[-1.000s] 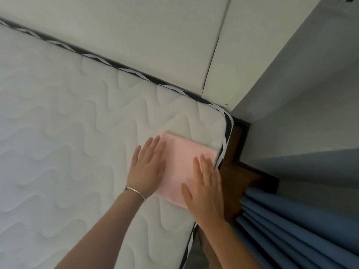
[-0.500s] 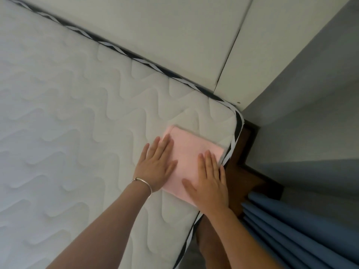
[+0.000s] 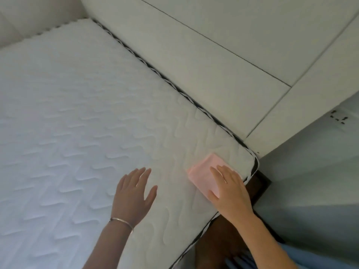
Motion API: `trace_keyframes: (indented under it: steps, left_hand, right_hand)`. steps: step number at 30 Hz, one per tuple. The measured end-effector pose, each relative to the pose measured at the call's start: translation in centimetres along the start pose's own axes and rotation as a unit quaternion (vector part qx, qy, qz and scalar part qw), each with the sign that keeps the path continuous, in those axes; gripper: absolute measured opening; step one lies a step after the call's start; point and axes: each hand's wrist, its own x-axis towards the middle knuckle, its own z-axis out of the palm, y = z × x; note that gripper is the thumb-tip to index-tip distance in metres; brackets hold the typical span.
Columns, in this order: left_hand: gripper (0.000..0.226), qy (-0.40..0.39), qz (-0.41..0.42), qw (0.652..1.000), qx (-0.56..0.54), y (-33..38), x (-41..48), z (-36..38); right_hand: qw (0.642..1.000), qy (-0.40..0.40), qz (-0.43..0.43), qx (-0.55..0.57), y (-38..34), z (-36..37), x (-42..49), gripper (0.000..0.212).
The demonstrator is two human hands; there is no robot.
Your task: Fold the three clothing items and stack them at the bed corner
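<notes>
A folded pink garment (image 3: pixel 204 171) lies flat at the right corner of the white quilted mattress (image 3: pixel 77 133). My right hand (image 3: pixel 229 187) rests on the garment with straight fingers and covers its near right part. My left hand (image 3: pixel 134 195) is spread flat with nothing in it, over the mattress a hand's width left of the garment. A thin bracelet sits on the left wrist. No other clothing item is in view.
A cream padded headboard (image 3: pixel 213 55) runs along the mattress's far side. The mattress edge has black-and-white piping (image 3: pixel 256 166). Dark wood of the bed frame (image 3: pixel 258 187) shows past the corner, with a grey wall to the right and blue fabric (image 3: pixel 310 259) at the bottom right.
My left hand has come off the pink garment and moved left over the mattress. My right hand stays on the garment. The view has swung left and shows more mattress.
</notes>
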Motion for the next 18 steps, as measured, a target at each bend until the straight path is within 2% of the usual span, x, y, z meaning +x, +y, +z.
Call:
trace_keyframes:
  steps: [5,8,11,14,18]
  left_hand:
    - [0.067,0.079,-0.077,0.994,-0.011,-5.8,-9.8,-6.9]
    - [0.057,0.137,-0.140,0.981,-0.011,-9.3,-17.2,-9.6]
    - [0.057,0.181,-0.207,0.962,-0.006,-13.2,-26.0,-11.2]
    - [0.061,0.216,-0.280,0.935,-0.003,-17.0,-35.2,-11.9]
    - [0.057,0.251,-0.394,0.884,0.006,-21.0,-47.0,-11.6]
  right_hand:
    - [0.994,0.039,-0.105,0.016,-9.1,-4.8,-1.4,0.063]
    - [0.985,0.058,-0.160,0.033,-15.6,-6.5,-3.4,0.059]
    - [0.972,0.069,-0.221,0.049,-22.7,-7.1,-6.3,0.059]
    - [0.948,0.074,-0.302,0.064,-30.5,-6.8,-9.8,0.059]
    - [0.897,0.062,-0.424,0.104,-41.6,-6.0,-15.3,0.058]
